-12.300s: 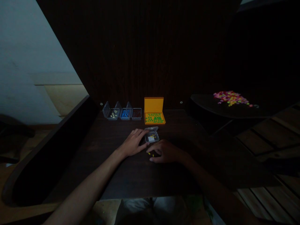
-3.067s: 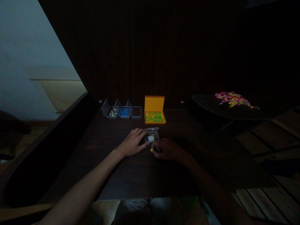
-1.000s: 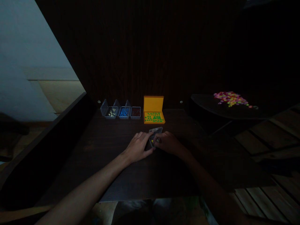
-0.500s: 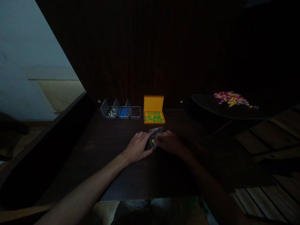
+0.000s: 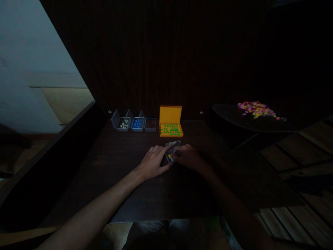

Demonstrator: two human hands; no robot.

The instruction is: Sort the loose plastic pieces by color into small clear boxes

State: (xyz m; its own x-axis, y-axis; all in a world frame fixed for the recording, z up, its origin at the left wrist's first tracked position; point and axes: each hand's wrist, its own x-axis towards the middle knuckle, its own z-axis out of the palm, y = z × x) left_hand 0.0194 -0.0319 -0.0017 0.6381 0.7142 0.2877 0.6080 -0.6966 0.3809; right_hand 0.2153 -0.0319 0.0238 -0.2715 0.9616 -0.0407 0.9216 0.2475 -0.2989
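A small clear plastic box [image 5: 173, 143] with its lid raised lies on the dark table in front of me. My left hand [image 5: 153, 163] grips it from the left, thumb at the near side and fingers by the lid. Yellow pieces [image 5: 170, 156] show inside it. Over the box's right part, my right hand [image 5: 189, 157] is closed with its fingertips pinched together; whatever they hold is hidden. Just beyond the hands stands an open orange-yellow box [image 5: 170, 114] with small green pieces [image 5: 173, 130] spread across its base.
Farther left stand clear boxes with cream pieces [image 5: 124, 124], blue pieces [image 5: 137, 123] and dark reddish pieces [image 5: 150, 124]. A heap of pink, red and yellow bits [image 5: 257, 109] lies on a dark raised surface at right. A dark side panel [image 5: 52, 159] bounds the left.
My right hand's fingertips have shifted slightly inside the clear box, and the yellow pieces look a little rearranged. My left hand stays in place.
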